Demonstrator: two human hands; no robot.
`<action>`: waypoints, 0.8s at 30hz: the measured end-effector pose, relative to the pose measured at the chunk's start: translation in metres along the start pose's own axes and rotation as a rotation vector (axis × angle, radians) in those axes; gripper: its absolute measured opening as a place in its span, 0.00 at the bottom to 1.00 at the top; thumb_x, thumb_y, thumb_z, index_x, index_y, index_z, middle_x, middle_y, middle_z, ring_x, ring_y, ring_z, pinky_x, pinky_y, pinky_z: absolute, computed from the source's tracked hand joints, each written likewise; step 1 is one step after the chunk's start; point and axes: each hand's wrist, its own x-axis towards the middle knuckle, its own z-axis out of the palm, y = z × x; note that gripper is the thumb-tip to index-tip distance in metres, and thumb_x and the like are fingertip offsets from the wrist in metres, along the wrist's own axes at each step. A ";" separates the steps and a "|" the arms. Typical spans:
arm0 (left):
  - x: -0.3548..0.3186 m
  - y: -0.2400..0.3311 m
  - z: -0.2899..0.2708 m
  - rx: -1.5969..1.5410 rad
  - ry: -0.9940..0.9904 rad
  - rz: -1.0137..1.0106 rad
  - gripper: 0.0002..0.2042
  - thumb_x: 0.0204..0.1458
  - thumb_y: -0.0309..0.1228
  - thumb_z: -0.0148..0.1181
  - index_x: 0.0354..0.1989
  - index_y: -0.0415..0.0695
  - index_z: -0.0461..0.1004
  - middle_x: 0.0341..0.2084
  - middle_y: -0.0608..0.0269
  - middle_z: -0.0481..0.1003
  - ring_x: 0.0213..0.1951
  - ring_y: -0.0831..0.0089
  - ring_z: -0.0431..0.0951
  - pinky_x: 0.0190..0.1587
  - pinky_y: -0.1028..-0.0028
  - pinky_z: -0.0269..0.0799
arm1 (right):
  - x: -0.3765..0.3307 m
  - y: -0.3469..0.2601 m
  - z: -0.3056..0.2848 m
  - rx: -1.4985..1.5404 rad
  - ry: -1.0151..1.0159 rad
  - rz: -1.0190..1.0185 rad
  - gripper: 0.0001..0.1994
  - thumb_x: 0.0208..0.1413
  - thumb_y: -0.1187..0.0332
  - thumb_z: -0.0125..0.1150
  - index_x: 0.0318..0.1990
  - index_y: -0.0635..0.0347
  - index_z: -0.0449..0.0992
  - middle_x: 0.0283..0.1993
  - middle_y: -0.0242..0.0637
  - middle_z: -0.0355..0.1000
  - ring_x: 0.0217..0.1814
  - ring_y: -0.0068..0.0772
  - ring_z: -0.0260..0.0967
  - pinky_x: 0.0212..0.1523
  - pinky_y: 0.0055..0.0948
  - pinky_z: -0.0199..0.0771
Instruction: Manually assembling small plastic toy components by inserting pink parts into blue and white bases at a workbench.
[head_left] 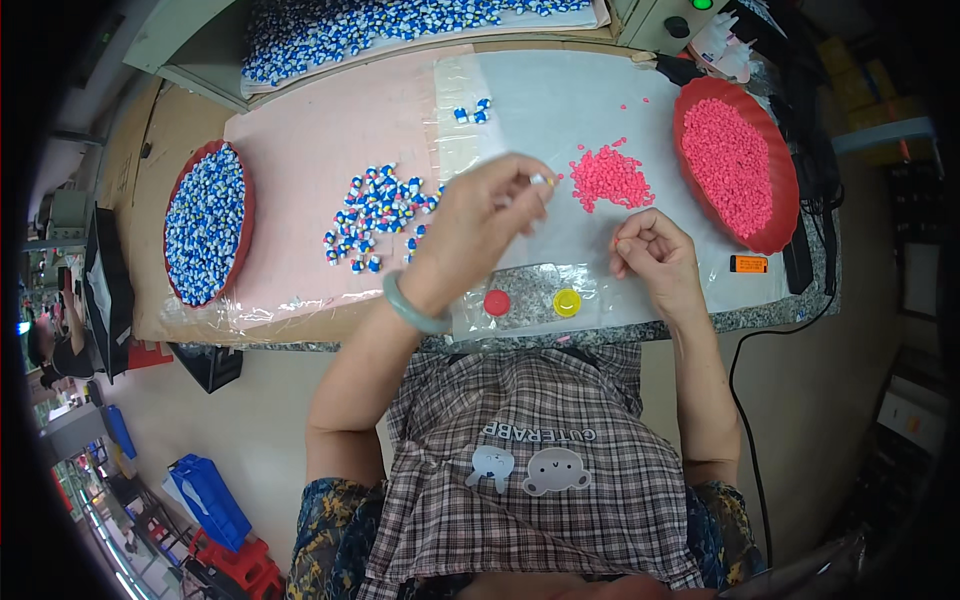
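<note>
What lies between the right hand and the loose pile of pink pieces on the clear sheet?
Nothing visible. The right hand rests closed on the clear sheet, just below and right of the pink pile, with only bare sheet between. The left hand is raised to the pile's left, pinching a small piece.

I sit at a speckled grey stone-topped workbench (745,318) over a pale smooth floor (255,430), with blue plastic crates (210,500) and red plastic stools (240,562) down to my left and a black cable (745,420) hanging off the bench edge on my right.
</note>
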 end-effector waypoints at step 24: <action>-0.062 0.011 0.048 -0.028 -0.030 0.169 0.04 0.54 0.27 0.60 0.35 0.40 0.74 0.26 0.55 0.75 0.22 0.64 0.75 0.25 0.69 0.69 | -0.046 -0.011 0.046 -0.107 0.048 0.002 0.03 0.59 0.80 0.60 0.39 0.67 0.73 0.32 0.33 0.75 0.31 0.18 0.72 0.30 0.17 0.73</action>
